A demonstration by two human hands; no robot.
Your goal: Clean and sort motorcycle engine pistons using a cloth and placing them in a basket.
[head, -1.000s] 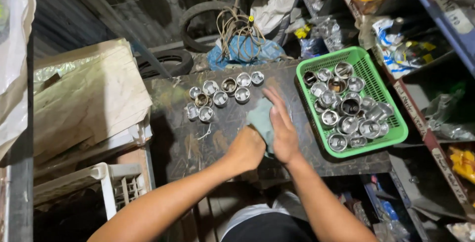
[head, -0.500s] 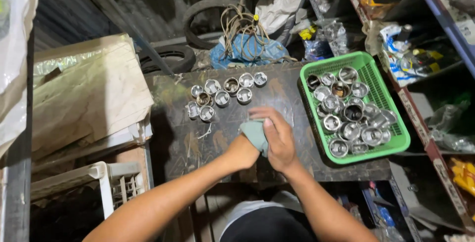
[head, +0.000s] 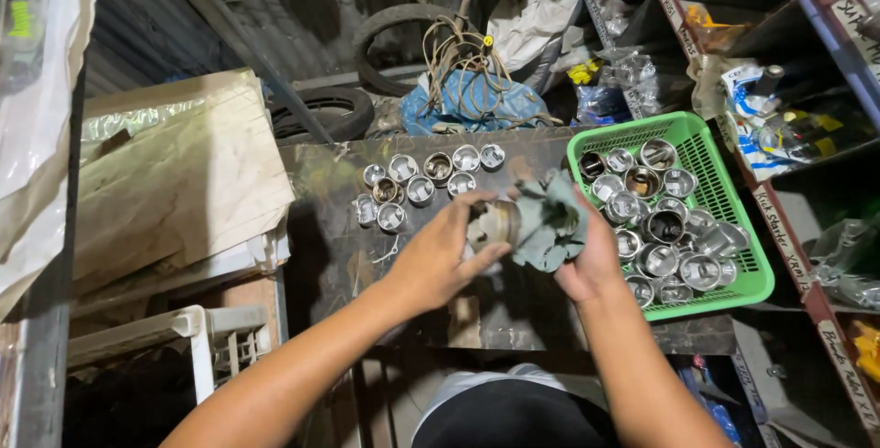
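Gripping a piston [head: 496, 222] above the table [head: 321, 256], the left hand [head: 438, 260] steadies it while the right hand [head: 591, 260] clutches a rag [head: 550, 224] against it, basket [head: 744, 228] alongside for reach.

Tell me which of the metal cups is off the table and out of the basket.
The dull brownish metal cup held in the left hand, beside the grey-green rag in the right hand. The others sit on the table or in the green basket.

Premises: cluttered repair workshop. Evidence: worn tyres [head: 323, 111] on the floor, metal pistons [head: 423, 180] laid on a grimy surface [head: 335, 246], parts-filled green basket [head: 724, 187], stocked shelving [head: 807, 72].
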